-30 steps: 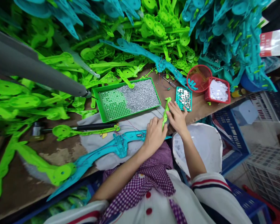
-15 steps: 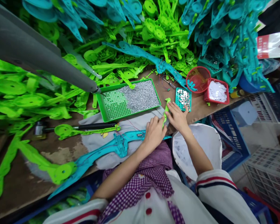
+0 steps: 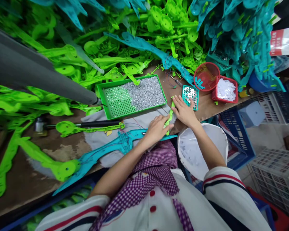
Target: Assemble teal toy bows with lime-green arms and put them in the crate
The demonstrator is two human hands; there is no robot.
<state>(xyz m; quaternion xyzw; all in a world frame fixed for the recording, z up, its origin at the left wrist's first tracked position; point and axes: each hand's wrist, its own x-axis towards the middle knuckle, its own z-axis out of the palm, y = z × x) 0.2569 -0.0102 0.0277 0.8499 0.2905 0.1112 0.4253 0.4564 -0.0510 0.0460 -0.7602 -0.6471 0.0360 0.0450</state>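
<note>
A slim bright green plastic piece (image 3: 170,119) stands out between my two hands, over a grey cloth at the table's front. My left hand (image 3: 156,129) is closed on its near part, thumb and fingers about it. Stretched fingers of my right hand (image 3: 184,110) lie against its far end, with the thumb spread toward a small teal tray of round silver discs (image 3: 190,96). Under my left wrist runs a long blue plastic part (image 3: 121,141) with thin wires. Left of my hands, a green tray (image 3: 106,112) holds many small metal pieces, likely screws.
A red round basket (image 3: 208,72) with blue bits and a red box of white pieces (image 3: 225,89) stand at right. A black-handled tool (image 3: 101,123) lies at left. Green and blue parts pile up behind. A white-lined bin (image 3: 202,150) is by my lap; a grey pole slants in.
Both hands stay at the green piece, which is slightly more tilted now. My left hand has shifted a little, its fingers less curled. The view has moved slightly.
</note>
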